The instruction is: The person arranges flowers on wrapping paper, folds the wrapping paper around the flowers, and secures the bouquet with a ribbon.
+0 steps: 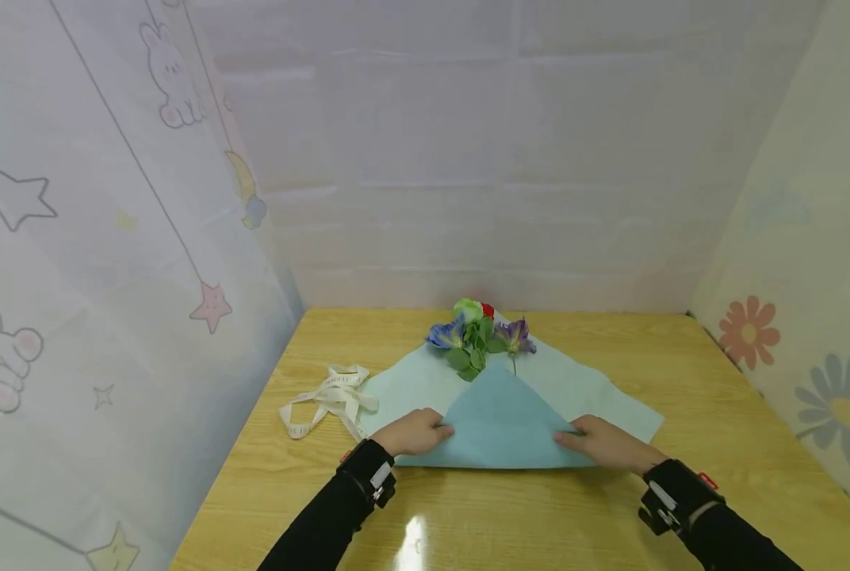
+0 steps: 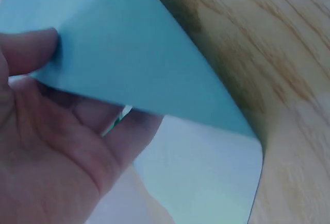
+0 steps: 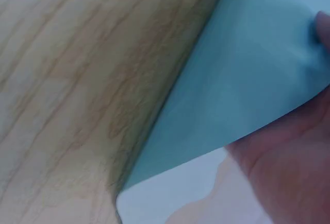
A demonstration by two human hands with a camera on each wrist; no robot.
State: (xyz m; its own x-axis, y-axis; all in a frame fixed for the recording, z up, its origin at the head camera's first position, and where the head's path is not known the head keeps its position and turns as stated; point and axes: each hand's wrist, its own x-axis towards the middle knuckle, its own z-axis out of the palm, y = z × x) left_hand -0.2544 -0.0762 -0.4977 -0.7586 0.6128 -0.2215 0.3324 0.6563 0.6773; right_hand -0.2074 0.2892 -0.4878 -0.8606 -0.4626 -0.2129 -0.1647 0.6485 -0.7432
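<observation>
A sheet of blue wrapping paper (image 1: pixel 499 416) lies on the table, its near corner folded up over the lower stems of a small bunch of artificial flowers (image 1: pixel 476 337). My left hand (image 1: pixel 412 433) pinches the left edge of the folded flap, thumb on top and fingers beneath, as the left wrist view shows. On the opposite edge, my right hand (image 1: pixel 606 442) pinches the flap the same way. Blue, purple, red and pale green blooms stick out above the flap's tip. Under the flap, the paler inner side of the sheet (image 3: pixel 175 193) shows in the right wrist view.
A loosely heaped cream ribbon with printed letters (image 1: pixel 335 396) lies left of the paper. The wooden table (image 1: pixel 539 523) meets a pale wall sheet (image 1: pixel 496 238) at the back. Printed cloth walls stand at both sides.
</observation>
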